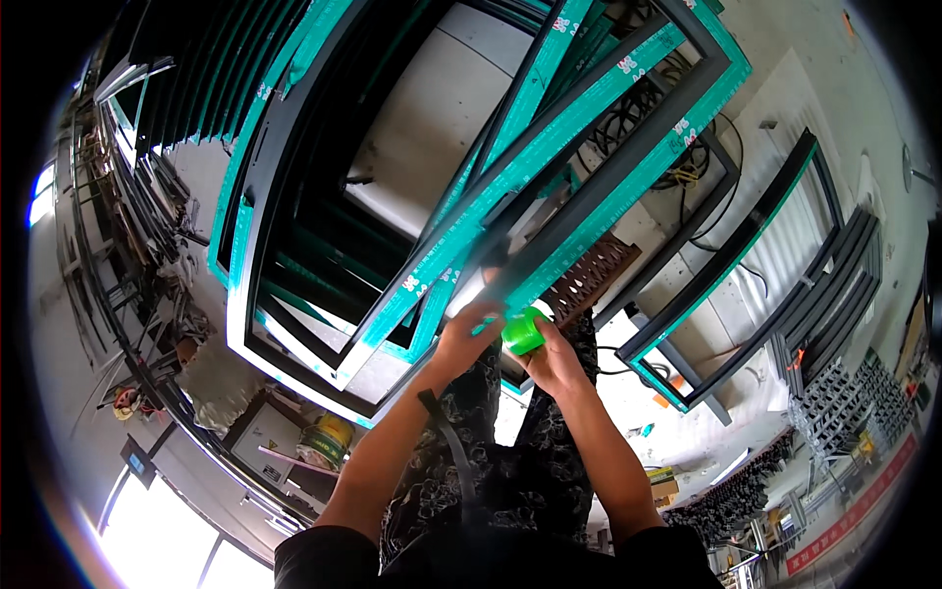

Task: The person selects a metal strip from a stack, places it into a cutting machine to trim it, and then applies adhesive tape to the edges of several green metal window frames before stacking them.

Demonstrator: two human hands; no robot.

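Observation:
In my right hand is a bright green, glossy round roll that looks like tape. Thumb and fingers close around its side. Just left of it, my left hand has bent fingers drawn together beside the roll; what they pinch, if anything, is hidden and partly blurred. Both hands are close to the near end of a black rectangular frame with teal printed film along its sides. This frame slants up to the right, over another teal-and-black frame. Whether my left fingers touch a frame cannot be made out.
More large frames are stacked at left and ahead. Another frame lies at right, beside stacked dark bars. A brown perforated metal piece is beyond my right hand. A bucket and long profiles are at left.

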